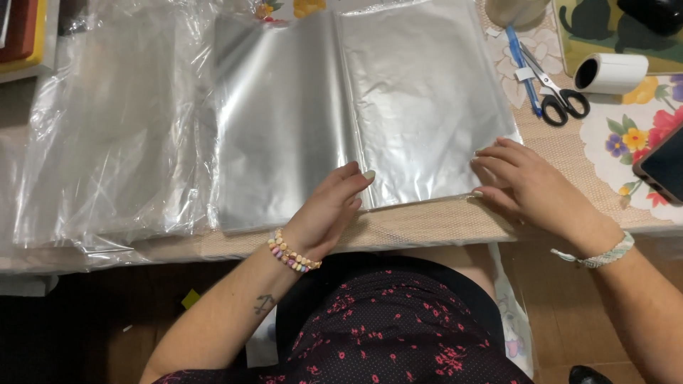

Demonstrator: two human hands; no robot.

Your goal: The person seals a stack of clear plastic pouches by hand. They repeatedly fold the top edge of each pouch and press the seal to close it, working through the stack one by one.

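silvery sheets (341, 107) lie under both flat hands, left (329, 206) and right (523, 181), fingers loosely spread. scissors (558, 92), pen (523, 67), roll (612, 72) crowd the right; table edge (427, 227) close.

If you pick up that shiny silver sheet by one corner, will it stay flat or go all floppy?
Probably floppy: the silver sheet looks thin and shows soft wrinkles. It likely slides easily, being glossy, which may be why the left hand and right hand press it down.

Two bare hands lie on the table: the left hand (329, 206) and the right hand (523, 183), each wrist wearing one bracelet. Two silver sheets (284, 121) lie side by side at centre. One clear plastic sheet (107, 135) lies left. Far right are one pair of scissors (558, 96), one blue pen (523, 67), one white roll (610, 73) and one phone (665, 167).
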